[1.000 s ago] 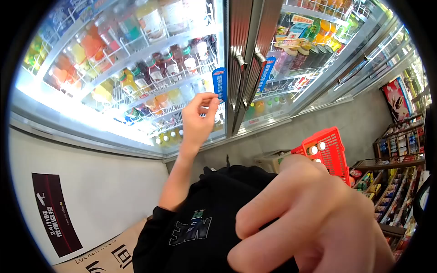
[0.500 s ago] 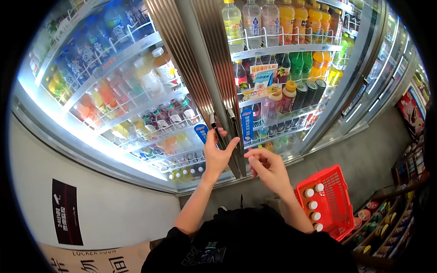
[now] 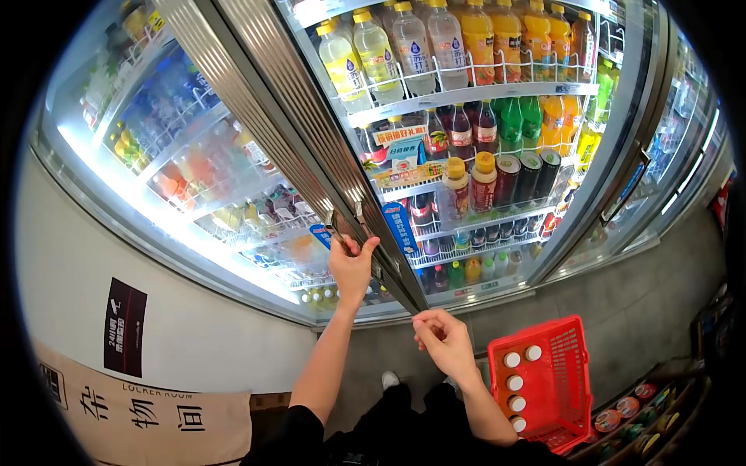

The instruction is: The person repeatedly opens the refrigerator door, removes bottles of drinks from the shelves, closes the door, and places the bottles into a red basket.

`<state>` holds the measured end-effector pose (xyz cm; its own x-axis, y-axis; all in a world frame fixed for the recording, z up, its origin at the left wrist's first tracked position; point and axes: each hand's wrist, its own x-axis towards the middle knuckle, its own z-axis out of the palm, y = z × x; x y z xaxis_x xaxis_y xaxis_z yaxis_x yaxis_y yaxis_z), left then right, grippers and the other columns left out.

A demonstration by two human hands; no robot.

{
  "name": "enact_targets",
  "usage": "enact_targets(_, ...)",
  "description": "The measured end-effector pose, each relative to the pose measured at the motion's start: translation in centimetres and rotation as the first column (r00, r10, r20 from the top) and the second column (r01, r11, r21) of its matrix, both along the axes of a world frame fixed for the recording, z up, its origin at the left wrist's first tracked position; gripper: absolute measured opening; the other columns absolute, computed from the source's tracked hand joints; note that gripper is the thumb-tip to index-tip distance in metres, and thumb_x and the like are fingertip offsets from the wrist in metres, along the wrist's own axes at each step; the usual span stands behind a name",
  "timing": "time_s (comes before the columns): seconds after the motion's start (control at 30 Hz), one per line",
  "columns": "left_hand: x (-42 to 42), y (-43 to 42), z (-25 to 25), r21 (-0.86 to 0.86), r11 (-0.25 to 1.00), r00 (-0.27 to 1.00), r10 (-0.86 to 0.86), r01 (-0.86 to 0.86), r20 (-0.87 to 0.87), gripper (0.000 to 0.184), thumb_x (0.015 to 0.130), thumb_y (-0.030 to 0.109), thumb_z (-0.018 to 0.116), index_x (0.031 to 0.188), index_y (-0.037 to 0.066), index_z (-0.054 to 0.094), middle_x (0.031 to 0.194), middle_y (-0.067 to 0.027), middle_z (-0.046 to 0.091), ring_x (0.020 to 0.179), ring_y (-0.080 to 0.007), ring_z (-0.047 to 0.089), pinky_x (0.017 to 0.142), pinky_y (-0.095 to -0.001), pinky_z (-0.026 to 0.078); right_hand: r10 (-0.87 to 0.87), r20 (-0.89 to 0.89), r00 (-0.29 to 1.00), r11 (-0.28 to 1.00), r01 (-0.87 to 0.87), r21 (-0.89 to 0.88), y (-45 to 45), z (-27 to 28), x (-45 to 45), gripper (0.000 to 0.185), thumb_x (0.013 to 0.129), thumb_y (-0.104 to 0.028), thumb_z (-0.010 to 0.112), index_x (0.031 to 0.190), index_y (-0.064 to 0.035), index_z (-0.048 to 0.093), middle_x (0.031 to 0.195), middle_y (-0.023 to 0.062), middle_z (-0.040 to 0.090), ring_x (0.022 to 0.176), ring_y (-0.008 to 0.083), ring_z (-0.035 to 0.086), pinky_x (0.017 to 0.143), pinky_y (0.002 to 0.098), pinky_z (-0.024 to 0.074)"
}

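Observation:
My left hand [image 3: 350, 268] has its fingers wrapped round a door handle [image 3: 339, 225] of the glass-fronted drinks fridge, near the lower part of the metal door frames. Lower and to the right, my right hand [image 3: 445, 340] hangs in front of the fridge with its fingers curled together; what is between them, if anything, is too small to tell. A red basket [image 3: 571, 365] with several white-capped bottles [image 3: 514, 382] stands on the floor beside my right forearm.
Shelves of bottles [image 3: 509, 43] show behind the right glass door, cans [image 3: 530, 172] lower down. A white wall with a dark sign [image 3: 125, 326] is at left, a lettered curtain [image 3: 155, 415] below it. Shelves of goods [image 3: 653, 412] stand at lower right.
My left hand has reached the handle and closed on it. My right hand, earlier large near the camera, has moved down beside the fridge doors. The view has shifted towards the right door.

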<state>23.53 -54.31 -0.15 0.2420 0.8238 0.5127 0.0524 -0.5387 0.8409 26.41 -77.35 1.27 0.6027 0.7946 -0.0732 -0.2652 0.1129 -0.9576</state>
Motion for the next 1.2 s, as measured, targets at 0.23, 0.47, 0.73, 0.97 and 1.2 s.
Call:
enact_targets(0.23, -1.9, -3.8, 0.2, -0.051, 0.977, 0.978, 0.209, -0.208, 0.022, 0.041, 0.078, 0.018, 0.079, 0.071, 0.006, 0.04, 0.058, 0.0018, 0.037, 0.053, -0.0086, 0.032, 0.048, -0.0253, 0.031, 0.002, 0.029, 1.0, 0.999, -0.001, -0.04, -0.7, -1.8, -0.4, 0.015, 0.092, -0.011, 0.06, 0.101, 0.0005, 0.062, 0.073, 0.0033, 0.063, 0.065, 0.0084, 0.059, 0.06, 0.0228, 0.0493)
enact_targets(0.47, -8.0, -8.0, 0.2, -0.03, 0.994, 0.994, 0.107, -0.107, 0.014, 0.033, 0.084, 0.013, 0.071, 0.069, 0.003, 0.044, 0.053, -0.0017, 0.041, 0.049, -0.0083, 0.035, 0.045, -0.0263, 0.033, 0.022, 0.107, 0.994, 0.999, -0.025, 0.03, 3.1, -2.5, -2.0, 0.026, 0.095, -0.014, 0.056, 0.115, 0.0018, 0.059, 0.099, 0.0098, 0.067, 0.093, 0.0131, 0.063, 0.078, 0.026, 0.0509)
enact_targets(0.73, -17.4, -13.7, 1.0, -0.047, 0.995, 0.995, 0.093, -0.092, 0.022, 0.034, 0.084, 0.012, 0.07, 0.067, 0.004, 0.042, 0.053, -0.0021, 0.042, 0.049, -0.0085, 0.036, 0.045, -0.0269, 0.033, 0.015, 0.32, 0.947, 0.968, -0.094, 0.231, 8.8, -0.6, -7.7, 0.043, 0.102, -0.031, 0.041, 0.121, 0.004, 0.056, 0.113, 0.0105, 0.064, 0.105, 0.0169, 0.056, 0.096, 0.0296, 0.0392)
enact_targets(0.97, -26.0, -17.7, 0.5, -0.034, 0.986, 0.985, 0.165, -0.163, 0.051, 0.024, 0.081, 0.007, 0.072, 0.079, 0.002, 0.049, 0.057, 0.0011, 0.046, 0.052, -0.0049, 0.042, 0.05, -0.0218, 0.038, 0.277, 0.331, 0.902, 0.94, -0.326, 0.104, 6.2, -2.1, -15.4, 0.042, 0.102, -0.038, 0.039, 0.104, -0.0009, 0.057, 0.089, 0.0014, 0.056, 0.085, 0.0108, 0.049, 0.081, 0.0263, 0.0396)
enact_targets(1.2, -34.8, -19.8, -1.5, -0.029, 0.962, 0.928, 0.27, -0.272, 0.258, 0.036, 0.076, 0.003, 0.077, 0.097, -0.001, 0.049, 0.078, -0.0039, 0.058, 0.07, -0.0076, 0.056, 0.063, -0.0219, 0.048, 0.459, 0.469, 0.755, 0.835, -0.546, 0.061, 3.1, 1.2, -23.2, 0.031, 0.099, -0.033, 0.051, 0.094, -0.0025, 0.054, 0.08, -0.003, 0.048, 0.074, 0.0058, 0.042, 0.066, 0.0219, 0.0364)
